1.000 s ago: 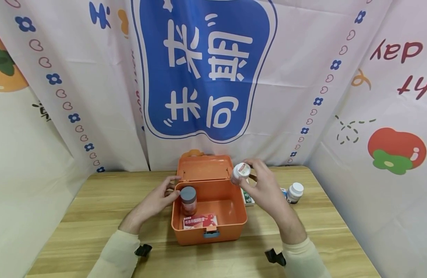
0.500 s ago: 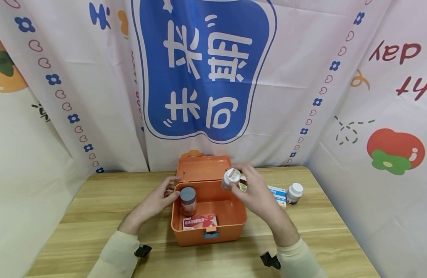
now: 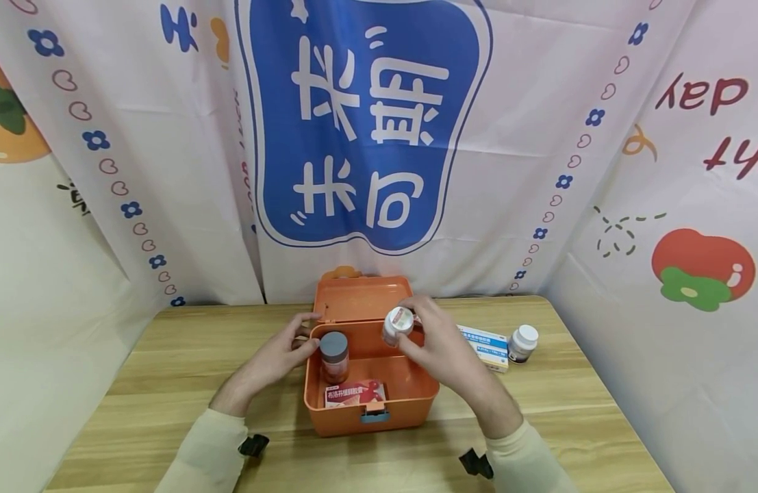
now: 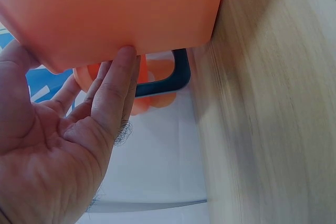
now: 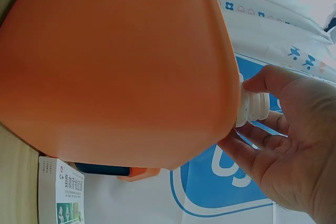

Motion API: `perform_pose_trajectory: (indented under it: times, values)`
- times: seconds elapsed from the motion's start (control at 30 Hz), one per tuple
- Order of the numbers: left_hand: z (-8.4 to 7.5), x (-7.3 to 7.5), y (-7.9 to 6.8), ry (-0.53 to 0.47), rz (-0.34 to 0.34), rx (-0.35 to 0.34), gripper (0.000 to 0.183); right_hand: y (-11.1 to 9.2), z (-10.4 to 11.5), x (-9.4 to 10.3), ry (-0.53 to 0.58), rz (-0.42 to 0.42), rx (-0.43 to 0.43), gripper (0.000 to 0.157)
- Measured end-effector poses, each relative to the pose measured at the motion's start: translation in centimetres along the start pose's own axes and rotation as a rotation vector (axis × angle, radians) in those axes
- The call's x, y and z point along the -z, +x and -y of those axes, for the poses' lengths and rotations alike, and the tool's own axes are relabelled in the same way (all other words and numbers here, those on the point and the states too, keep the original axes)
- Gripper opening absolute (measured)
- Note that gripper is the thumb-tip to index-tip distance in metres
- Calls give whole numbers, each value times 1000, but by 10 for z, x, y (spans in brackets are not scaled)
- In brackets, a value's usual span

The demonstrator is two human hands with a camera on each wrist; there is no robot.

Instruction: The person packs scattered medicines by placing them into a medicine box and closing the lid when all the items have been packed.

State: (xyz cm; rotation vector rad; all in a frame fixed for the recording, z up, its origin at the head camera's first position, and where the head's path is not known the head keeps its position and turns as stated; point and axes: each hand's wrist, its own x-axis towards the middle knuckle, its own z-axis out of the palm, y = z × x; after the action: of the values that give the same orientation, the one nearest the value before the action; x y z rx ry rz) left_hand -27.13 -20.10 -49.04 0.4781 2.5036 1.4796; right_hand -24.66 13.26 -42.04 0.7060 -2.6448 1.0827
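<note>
Orange box (image 3: pixel 342 419), lower centre: left hand (image 3: pixel 286 350) touches it, fingers apart, while right hand (image 3: pixel 441 346) pinches a white bottle (image 3: pixel 396 324).

The head view looks forward and down from above, taking in the bench (image 3: pixel 354 465), the box (image 3: pixel 379 370) and the wall cloth (image 3: pixel 489 233). The 2 wrist views sit low and close, rolled sideways and facing the cloth: the left has the left grip (image 4: pixel 68 124) and the box's left side, the right the right grip (image 5: pixel 304 145) and its right side. All 3 share the box.
</note>
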Motion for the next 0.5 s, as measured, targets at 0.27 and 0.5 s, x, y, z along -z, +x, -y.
perform_pose_trajectory:
  times: [0.27, 0.5]
  values:
    - [1, 0, 0, -1, 1, -8, 52, 2, 4, -8, -27, 44, 6, 43]
    - [0, 0, 0, -3, -1, -5, 51, 5, 6, -18, -31, 87, 52, 42]
